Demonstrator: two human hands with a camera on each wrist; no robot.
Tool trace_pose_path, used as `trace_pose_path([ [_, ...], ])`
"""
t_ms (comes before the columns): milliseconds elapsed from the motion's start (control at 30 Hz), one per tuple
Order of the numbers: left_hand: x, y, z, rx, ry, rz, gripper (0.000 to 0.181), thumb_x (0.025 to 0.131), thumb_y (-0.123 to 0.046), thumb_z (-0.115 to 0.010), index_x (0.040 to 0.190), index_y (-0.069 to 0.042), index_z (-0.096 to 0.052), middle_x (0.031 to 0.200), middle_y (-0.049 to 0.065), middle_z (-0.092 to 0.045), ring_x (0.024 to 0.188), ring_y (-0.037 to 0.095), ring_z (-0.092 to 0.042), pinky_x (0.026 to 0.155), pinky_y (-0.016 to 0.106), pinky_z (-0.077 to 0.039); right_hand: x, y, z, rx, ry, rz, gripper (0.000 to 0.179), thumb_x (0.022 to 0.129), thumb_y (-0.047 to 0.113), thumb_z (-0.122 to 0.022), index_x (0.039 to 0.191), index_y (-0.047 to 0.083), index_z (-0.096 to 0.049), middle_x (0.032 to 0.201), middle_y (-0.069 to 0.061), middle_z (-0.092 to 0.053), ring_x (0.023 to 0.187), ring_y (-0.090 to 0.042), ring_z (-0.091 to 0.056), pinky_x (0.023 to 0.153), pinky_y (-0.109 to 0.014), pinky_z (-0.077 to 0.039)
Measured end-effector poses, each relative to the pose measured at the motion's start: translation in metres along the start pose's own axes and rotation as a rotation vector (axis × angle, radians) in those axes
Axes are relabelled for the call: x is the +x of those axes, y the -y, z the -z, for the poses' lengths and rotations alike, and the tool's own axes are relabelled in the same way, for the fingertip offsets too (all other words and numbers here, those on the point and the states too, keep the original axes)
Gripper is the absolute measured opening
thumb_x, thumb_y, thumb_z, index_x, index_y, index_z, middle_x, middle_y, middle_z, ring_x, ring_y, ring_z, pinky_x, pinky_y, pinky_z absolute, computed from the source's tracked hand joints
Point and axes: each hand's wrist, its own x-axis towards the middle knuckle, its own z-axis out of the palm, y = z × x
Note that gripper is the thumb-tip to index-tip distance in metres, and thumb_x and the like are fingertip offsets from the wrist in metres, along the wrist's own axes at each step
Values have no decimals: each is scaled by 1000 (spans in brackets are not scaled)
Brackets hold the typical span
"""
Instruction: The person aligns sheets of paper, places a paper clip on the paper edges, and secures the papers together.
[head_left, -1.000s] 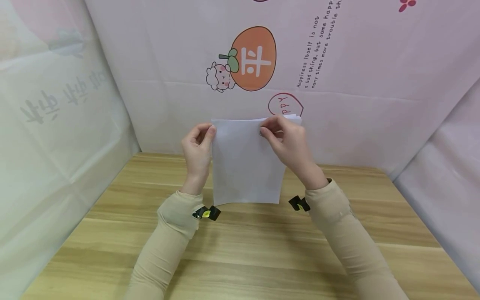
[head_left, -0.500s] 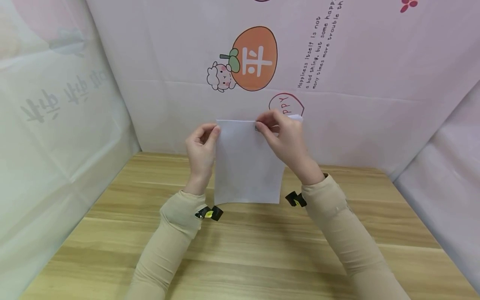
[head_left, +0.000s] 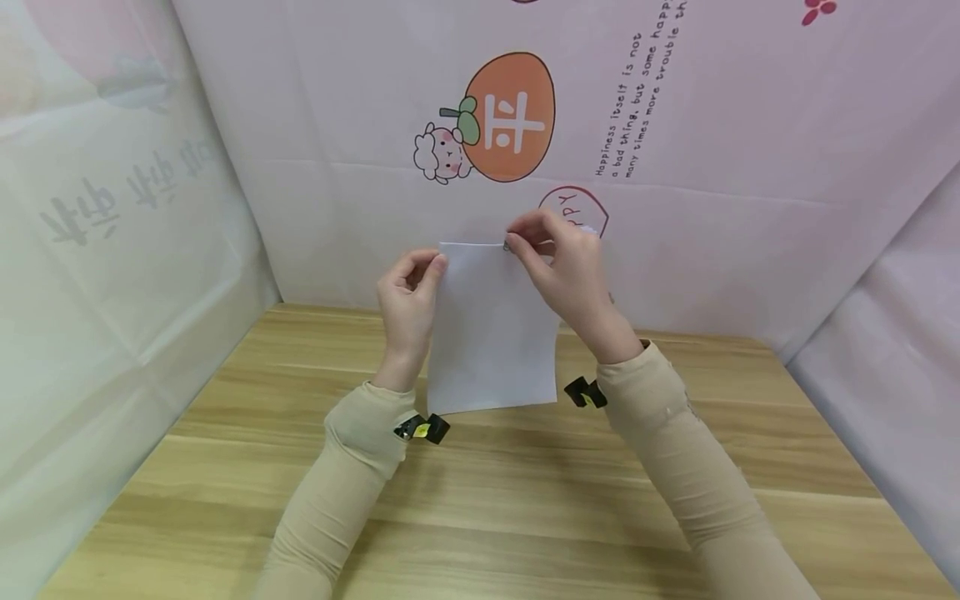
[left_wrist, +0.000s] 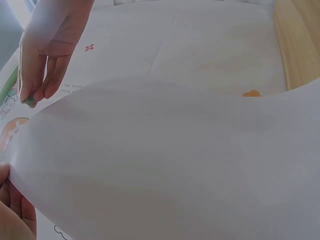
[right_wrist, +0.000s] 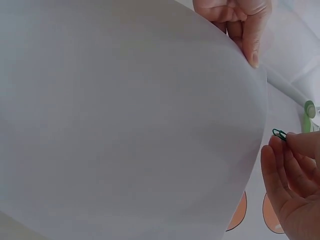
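Note:
White paper [head_left: 491,333] hangs upright over the table, its top edge level with both hands. My left hand [head_left: 408,308] pinches its upper left corner between thumb and fingers. Between the thumb and forefinger of my right hand [head_left: 572,271] is a small green paper clip [right_wrist: 279,134], its loop poking out past the fingertips. In the right wrist view the clip is apart from the paper's edge, with a gap between them. The left wrist view shows the clip [left_wrist: 30,102] beyond the sheet, which bends and fills most of that view.
A wood-grain table [head_left: 480,517] lies below the hands. Behind it stands a white printed cloth [head_left: 712,250] with an orange fruit drawing and lettering. Cloth walls [head_left: 112,292] close in the left and right sides. Small black devices [head_left: 585,392] are on both wrists.
My right hand, with the paper clip, has moved left and slightly up along the paper's top edge. My left hand has shifted a little right with the paper's corner.

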Motion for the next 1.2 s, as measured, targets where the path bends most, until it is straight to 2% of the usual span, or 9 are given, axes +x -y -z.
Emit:
trace_pose_path([
  [533, -3, 1, -3, 30, 16, -37, 18, 86, -11, -70, 90, 7, -68, 80, -9, -62, 73, 6, -55, 65, 18, -43, 6, 6, -6, -14, -23, -1, 15, 88, 16, -67, 96, 4, -66, 89, -7, -71, 81, -14, -67, 74, -25, -55],
  [767, -10, -29, -5, 34, 30, 3, 17, 87, -3, -66, 91, 14, -65, 80, 0, -61, 72, 4, -53, 66, 16, -42, 9, 9, -9, -14, -30, 1, 16, 88, 17, -68, 97, 3, -67, 89, -7, -71, 82, -14, -67, 76, -25, -55],
  [967, -10, -31, -5, 32, 34, 1, 17, 87, -3, -66, 91, 14, -65, 80, -1, -61, 72, 4, -53, 65, 16, -42, 11, 8, -12, -5, -36, 18, 15, 87, 16, -68, 95, 3, -67, 87, -7, -71, 78, -14, -67, 76, -25, -55],
  [1200, -11, -33, -6, 28, 36, -7, 17, 87, -2, -66, 91, 14, -65, 81, 4, -62, 71, 4, -52, 65, 16, -42, 10, 7, -15, -6, -42, 22, 14, 87, 16, -69, 94, 4, -68, 87, -6, -71, 76, -14, -67, 75, -24, -54],
])
